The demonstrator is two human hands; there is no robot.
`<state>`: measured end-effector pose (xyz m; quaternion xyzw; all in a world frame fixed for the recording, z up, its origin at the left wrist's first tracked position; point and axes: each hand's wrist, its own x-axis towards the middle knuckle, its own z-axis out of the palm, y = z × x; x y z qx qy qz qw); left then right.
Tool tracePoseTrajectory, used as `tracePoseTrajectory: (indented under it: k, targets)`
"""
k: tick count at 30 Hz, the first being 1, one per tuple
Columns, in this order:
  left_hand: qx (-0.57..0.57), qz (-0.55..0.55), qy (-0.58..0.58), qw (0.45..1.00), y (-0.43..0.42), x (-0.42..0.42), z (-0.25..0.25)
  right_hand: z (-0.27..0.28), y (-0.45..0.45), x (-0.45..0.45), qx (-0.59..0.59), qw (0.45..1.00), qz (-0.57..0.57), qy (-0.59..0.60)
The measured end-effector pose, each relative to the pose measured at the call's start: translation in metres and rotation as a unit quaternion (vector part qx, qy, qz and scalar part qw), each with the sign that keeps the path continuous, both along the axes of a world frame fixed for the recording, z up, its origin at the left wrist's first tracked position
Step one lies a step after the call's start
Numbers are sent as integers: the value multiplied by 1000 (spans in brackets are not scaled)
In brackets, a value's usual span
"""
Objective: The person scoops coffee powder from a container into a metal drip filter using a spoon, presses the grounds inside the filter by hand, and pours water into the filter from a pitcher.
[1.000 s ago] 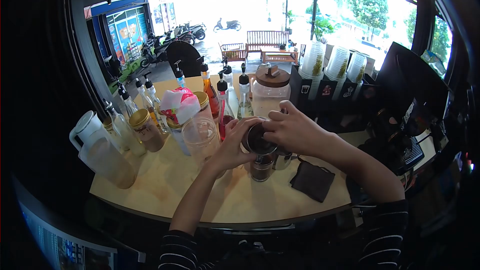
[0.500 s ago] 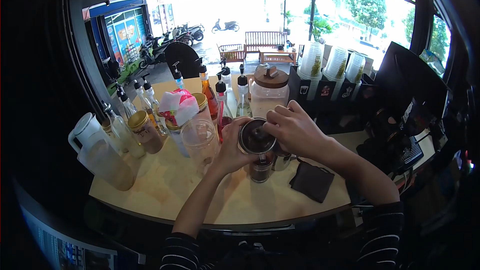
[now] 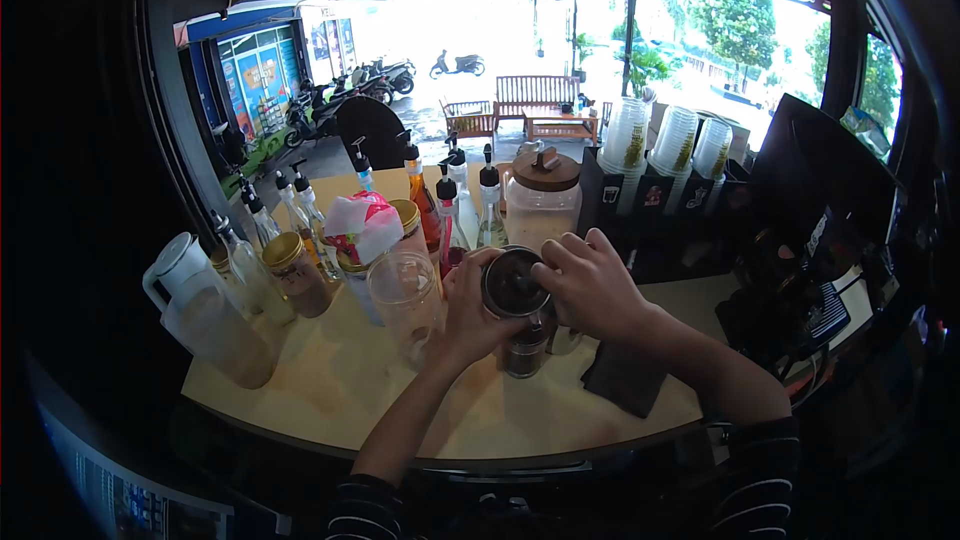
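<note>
My left hand is wrapped around the side of a round metal cup, whose open mouth faces me. Dark contents show inside it. Above its right rim, my right hand is closed in a pinch on what looks like a spoon, its end down in the cup. The fingers cover most of the handle. A small glass with dark liquid stands on the table just below the cup. Left of my left hand is a large clear plastic container.
On the wooden table stand a white-lidded pitcher, gold-lidded jars and several pump bottles. A wood-lidded glass jar is behind the cup. A dark folded cloth lies right, below stacked plastic cups.
The whole view has shifted slightly, so everything sits a little lower. My right hand has moved slightly over the cup; both hands keep their hold.
</note>
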<state>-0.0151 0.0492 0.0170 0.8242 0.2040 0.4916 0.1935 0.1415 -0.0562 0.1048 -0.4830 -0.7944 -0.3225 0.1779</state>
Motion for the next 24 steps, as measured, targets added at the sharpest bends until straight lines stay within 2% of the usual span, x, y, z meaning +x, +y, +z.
tracePoseTrajectory:
  k: [4, 6, 14, 18, 22, 24]
  targets:
    - [-28, 4, -29, 999, 0, 2, -3, -3, -1, -2, -44, 999, -10, -12]
    - [-31, 11, -26, 999, -5, 4, -1, -1, -2, -2, -42, 998, -53, -7]
    - [-27, 36, -24, 999, -9, 4, -3, -6, -3, -1, -34, 999, -35, 22]
    - [-55, 14, -41, 998, -6, 4, -4, -7, -5, -3, -59, 996, -58, 12]
    - [-83, -28, -66, 994, -9, 9, -6, -5, -4, -3, -36, 997, -61, 35]
    - [-84, -15, -55, 995, -7, 6, -7, -10, -2, -1, -72, 996, -25, 47]
